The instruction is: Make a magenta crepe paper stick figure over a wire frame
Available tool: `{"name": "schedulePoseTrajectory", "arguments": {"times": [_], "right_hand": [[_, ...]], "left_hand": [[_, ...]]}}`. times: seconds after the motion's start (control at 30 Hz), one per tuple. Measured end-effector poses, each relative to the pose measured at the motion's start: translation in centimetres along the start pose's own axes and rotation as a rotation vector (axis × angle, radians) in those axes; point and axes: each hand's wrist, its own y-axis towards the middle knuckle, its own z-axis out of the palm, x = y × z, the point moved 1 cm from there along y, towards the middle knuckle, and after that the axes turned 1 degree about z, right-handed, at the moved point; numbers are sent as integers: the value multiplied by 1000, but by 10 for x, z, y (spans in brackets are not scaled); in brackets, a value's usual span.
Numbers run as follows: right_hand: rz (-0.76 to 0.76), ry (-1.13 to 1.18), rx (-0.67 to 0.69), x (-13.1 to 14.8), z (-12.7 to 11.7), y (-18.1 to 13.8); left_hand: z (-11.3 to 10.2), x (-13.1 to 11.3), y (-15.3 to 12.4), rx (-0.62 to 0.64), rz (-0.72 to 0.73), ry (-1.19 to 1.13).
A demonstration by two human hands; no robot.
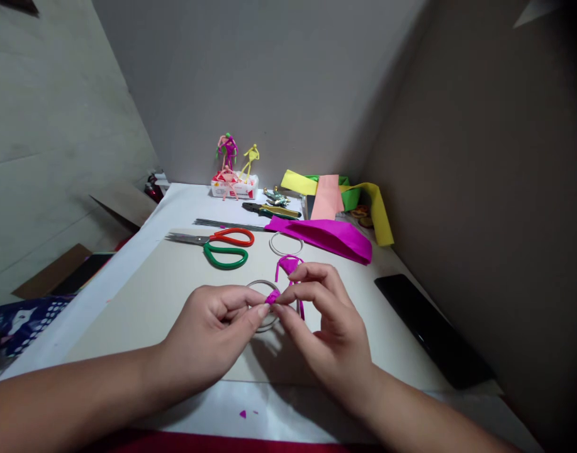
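Note:
My left hand and my right hand meet over a thin metal ring, which stands tilted between them. The left thumb and fingers pinch the ring where a small bit of magenta crepe paper sits on it. My right fingertips pinch the same paper at that spot. A narrow magenta paper strip rises behind the right fingers and hangs down past them. Part of the ring is hidden by my fingers.
A beige board lies under my hands. Beyond it are red-and-green scissors, a second metal ring, folded magenta paper, pliers, coloured paper sheets and wire figures. A black phone lies right.

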Motion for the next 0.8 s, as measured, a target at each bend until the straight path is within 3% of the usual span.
{"name": "schedulePoseTrajectory", "arguments": {"times": [0.17, 0.37, 0.57, 0.8], "right_hand": [[-193, -153, 91, -1, -10, 5], [-258, -247, 193, 0, -16, 8], [-296, -310, 216, 0, -18, 10], [-289, -260, 142, -2, -12, 4]], "left_hand": [[1, 4, 0, 20, 30, -3], [3, 5, -1, 63, 29, 25], [3, 6, -2, 89, 6, 64], [1, 2, -2, 85, -34, -39]]}}
